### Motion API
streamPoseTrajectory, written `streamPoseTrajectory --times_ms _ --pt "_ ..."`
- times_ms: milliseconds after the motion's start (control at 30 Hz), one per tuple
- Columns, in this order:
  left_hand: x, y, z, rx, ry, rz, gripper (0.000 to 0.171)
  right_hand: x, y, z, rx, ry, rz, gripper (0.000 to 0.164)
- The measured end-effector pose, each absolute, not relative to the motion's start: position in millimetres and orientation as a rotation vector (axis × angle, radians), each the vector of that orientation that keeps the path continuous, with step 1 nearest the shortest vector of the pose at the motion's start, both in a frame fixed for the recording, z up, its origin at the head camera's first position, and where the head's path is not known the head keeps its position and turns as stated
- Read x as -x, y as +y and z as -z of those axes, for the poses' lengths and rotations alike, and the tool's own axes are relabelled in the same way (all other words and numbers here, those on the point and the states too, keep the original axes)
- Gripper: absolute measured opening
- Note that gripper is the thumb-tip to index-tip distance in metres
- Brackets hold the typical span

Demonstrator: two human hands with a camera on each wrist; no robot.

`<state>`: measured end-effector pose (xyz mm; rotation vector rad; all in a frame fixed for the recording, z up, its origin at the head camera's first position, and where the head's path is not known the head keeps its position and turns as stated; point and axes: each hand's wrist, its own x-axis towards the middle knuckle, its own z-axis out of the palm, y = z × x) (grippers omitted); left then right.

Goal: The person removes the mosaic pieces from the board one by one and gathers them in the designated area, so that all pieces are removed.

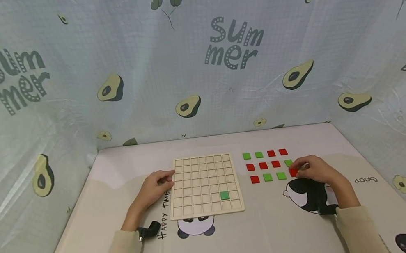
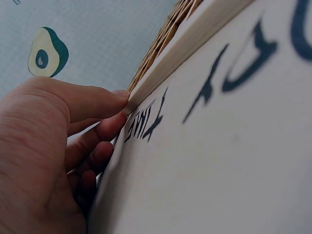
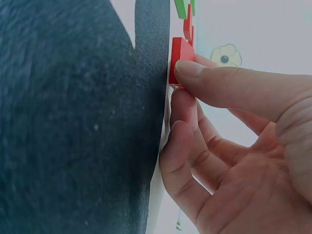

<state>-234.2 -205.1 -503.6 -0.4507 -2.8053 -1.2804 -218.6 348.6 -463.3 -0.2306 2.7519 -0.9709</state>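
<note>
A wooden grid board [image 1: 203, 186] lies on the table, with one green square tile [image 1: 224, 195] in a cell towards its lower right. My left hand [image 1: 156, 188] holds the board's left edge; in the left wrist view, fingertips touch the pale wooden side [image 2: 168, 61]. To the right of the board my right hand [image 1: 313, 168] pinches a red square tile [image 3: 182, 61] between thumb and fingers, low at the tabletop. This tile is at the right end of the nearest row of red and green tiles.
Rows of loose tiles, such as a red one [image 1: 255, 179] and a green one [image 1: 268, 177], lie right of the board. The light tablecloth [image 1: 237, 242] carries panda drawings and lettering. A curtain [image 1: 135, 47] printed with avocados hangs behind and at both sides.
</note>
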Motion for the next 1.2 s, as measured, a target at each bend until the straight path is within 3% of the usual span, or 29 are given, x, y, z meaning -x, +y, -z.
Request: streamPoseTrajectory --times_ms 1200 --pt "234.4 -205.7 504.3 0.467 -2.793 1.275 0.043 216.1 349.2 462.5 0.178 2.726 0.990 0.027"
